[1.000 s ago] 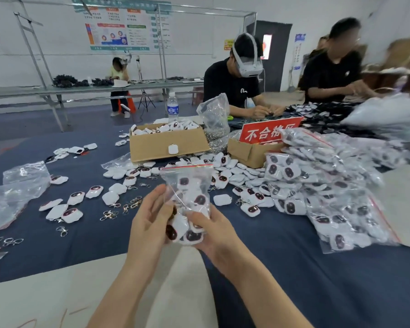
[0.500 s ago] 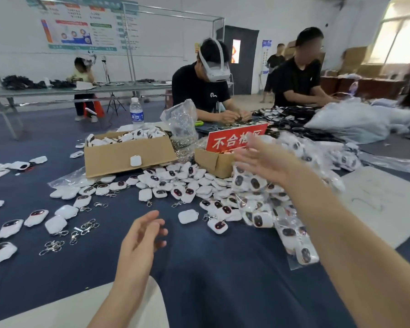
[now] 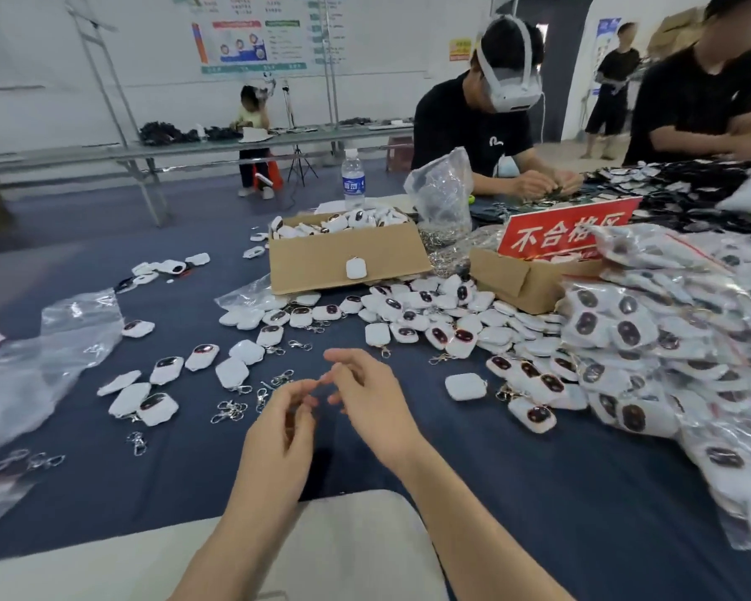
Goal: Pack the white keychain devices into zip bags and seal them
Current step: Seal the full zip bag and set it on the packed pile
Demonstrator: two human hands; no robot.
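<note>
Right hand (image 3: 373, 405) drawn back empty, red sign (image 3: 569, 232) 不合格区

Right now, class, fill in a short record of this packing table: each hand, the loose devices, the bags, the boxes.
Left hand: empty, fingers loosely curled, above the blue cloth
Right hand: empty, relaxed, close beside the left
Loose devices: scattered mid-table
Packed bags: heaped at the right
Empty bags: lying at the left
Open box: holds more devices
Second box: carries a red sign
Metal clasps: loose, left of the hands
</note>
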